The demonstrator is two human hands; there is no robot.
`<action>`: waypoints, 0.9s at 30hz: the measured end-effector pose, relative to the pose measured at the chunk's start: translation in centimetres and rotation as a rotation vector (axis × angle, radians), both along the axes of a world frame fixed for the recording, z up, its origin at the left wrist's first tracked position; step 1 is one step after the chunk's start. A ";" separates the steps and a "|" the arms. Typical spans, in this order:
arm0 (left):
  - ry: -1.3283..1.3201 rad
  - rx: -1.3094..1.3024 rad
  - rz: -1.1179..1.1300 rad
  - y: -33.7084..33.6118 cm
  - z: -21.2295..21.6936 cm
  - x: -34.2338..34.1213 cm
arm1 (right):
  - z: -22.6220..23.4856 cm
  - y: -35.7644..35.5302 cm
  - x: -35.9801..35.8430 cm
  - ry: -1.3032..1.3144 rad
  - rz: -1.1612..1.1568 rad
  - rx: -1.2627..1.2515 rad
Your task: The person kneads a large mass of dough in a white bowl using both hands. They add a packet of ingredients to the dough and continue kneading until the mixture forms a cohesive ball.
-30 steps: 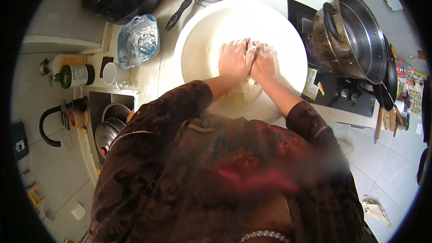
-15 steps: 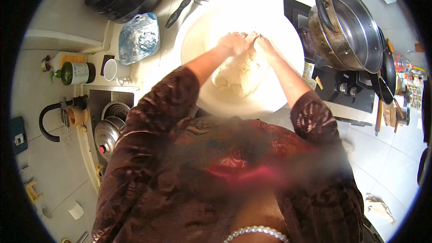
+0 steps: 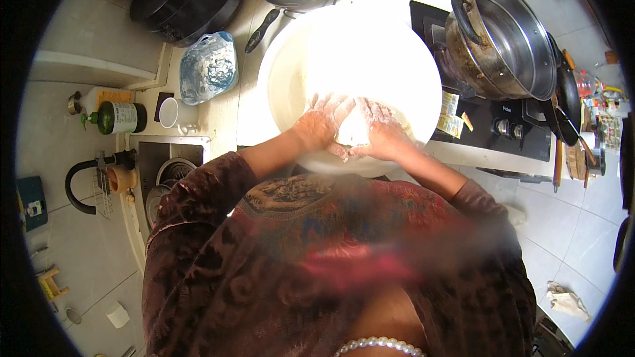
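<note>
A wide white basin (image 3: 284,86) sits on the tabletop (image 3: 221,116). A pale lump of dough (image 3: 352,131) lies in its near part; glare hides its long axis. The floured left hand (image 3: 323,125) and right hand (image 3: 382,133) press on it from either side, fingers spread and curved around it. Right of the basin, a steel pot (image 3: 509,39) stands on a black stove (image 3: 503,122). A yellow label (image 3: 450,114) lies by the basin's rim. To the left lie a clear plastic bag (image 3: 208,67) and a green bottle with a white label (image 3: 119,118).
</note>
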State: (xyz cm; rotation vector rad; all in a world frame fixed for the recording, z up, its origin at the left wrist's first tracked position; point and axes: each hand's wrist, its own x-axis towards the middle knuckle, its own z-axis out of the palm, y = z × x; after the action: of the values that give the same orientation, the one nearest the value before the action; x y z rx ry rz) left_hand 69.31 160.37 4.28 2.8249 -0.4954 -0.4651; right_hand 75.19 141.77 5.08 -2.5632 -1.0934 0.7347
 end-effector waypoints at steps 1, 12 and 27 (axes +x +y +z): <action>0.031 0.047 0.003 -0.2 -0.3 -0.2 | -0.1 0.0 -0.2 0.008 0.009 -0.065; -0.017 0.179 0.167 -0.2 -1.9 6.5 | -4.2 2.9 5.7 -0.061 -0.150 -0.171; 0.180 -0.087 0.101 1.4 3.3 4.5 | 0.6 1.0 5.6 0.034 0.104 0.173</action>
State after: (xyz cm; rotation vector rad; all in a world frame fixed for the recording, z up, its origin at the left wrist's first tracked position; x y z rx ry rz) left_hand 73.86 161.77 7.57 2.6778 -0.3267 -0.6525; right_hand 80.78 142.79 5.73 -2.3571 -1.2303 0.6733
